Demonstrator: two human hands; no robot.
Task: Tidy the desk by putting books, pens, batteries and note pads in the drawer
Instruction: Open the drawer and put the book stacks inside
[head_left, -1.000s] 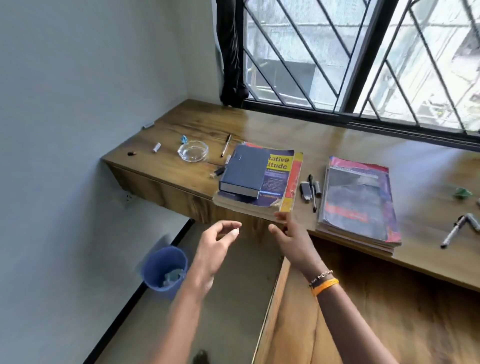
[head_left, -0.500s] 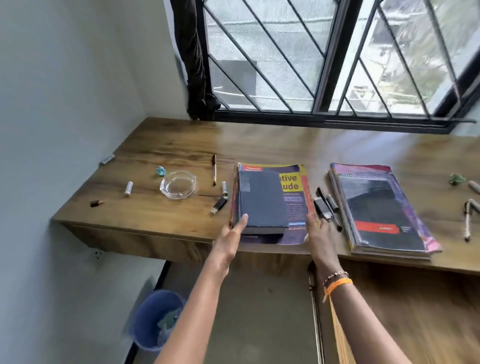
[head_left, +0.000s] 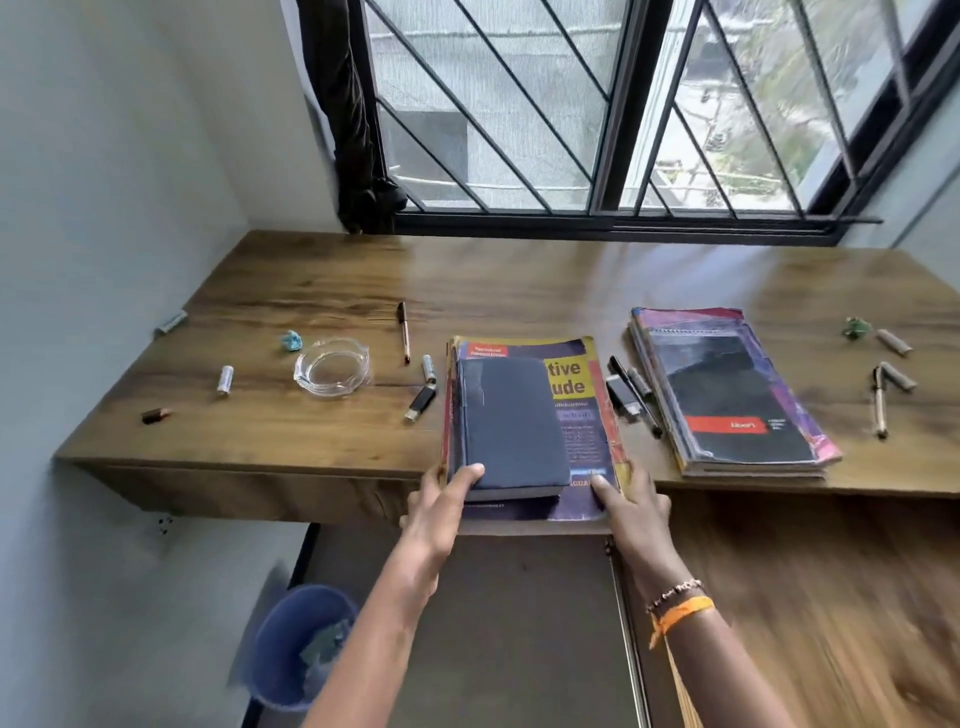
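Wooden desk (head_left: 322, 291) — both hands grip book stack (head_left: 535, 431).

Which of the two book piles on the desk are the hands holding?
The left pile, with the dark book on top; the right pile lies untouched.

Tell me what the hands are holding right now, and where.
Both hands grip the near end of the book stack: left hand at the dark blue book's corner, right hand on the yellow-and-purple book.

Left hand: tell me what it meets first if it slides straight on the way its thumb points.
The left hand already touches the dark blue book; beyond lies the yellow book beneath it.
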